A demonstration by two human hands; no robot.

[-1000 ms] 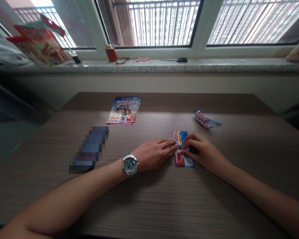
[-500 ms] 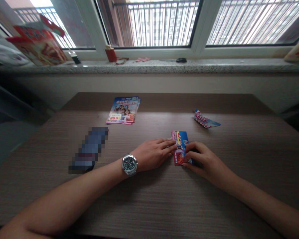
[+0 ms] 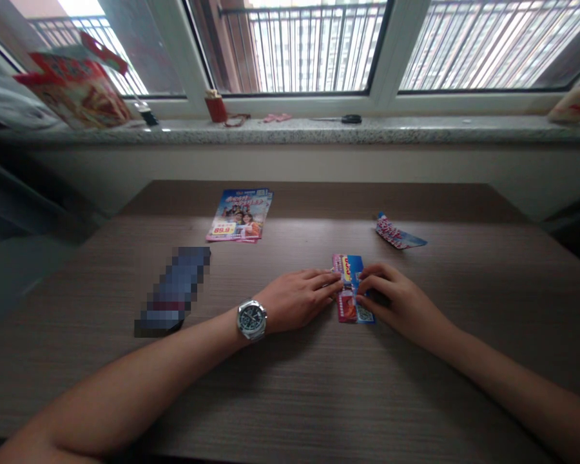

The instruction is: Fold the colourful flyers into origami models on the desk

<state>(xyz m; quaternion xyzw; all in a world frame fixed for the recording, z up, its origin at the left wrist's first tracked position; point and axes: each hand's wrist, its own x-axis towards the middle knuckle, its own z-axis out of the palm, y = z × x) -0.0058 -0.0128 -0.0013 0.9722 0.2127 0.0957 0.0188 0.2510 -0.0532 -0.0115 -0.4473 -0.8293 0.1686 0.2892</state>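
- Folded flyer (image 3: 347,265) lies flat on the bench (image 3: 290,386), between the two hands and touching both. It is a narrow glossy strip, long axis running away from the person.
- Left hand (image 3: 297,299), wristwatch (image 3: 252,319) on the wrist: palm down, fingers stretched out and together. The tips press the flyer's left edge and nothing is gripped.
- Right hand (image 3: 399,301): fingers curled, thumb and forefinger close together on the flyer's right half. Pinching the edge or only pressing it down: cannot tell.
- Handling, judged: thin coated paper, very light, limp where single and a little springy where doubled. The folds probably lift unless held down.
- The glossy face likely slides on the smooth wood grain, so one hand pinning while the other works seems sensible.
- It should crease easily and tear only if yanked. It is not fragile otherwise.
- Best hold, judged: pinch a long edge or a corner between thumb and forefinger. Lying flat it offers no lip, so slide it or lift a corner first.
- Writing on the flyer: a yellow patch with red characters beyond the fingertips, not legible, and a QR code at the corner nearest the right hand.
- Stack of flyers (image 3: 240,214), well beyond the left hand, shows a yellow price tag reading "89.9". The headline is too small to read.
- Second folded flyer (image 3: 399,233) lies beyond the right hand, apart from it, with a red-and-white pattern and illegible print.
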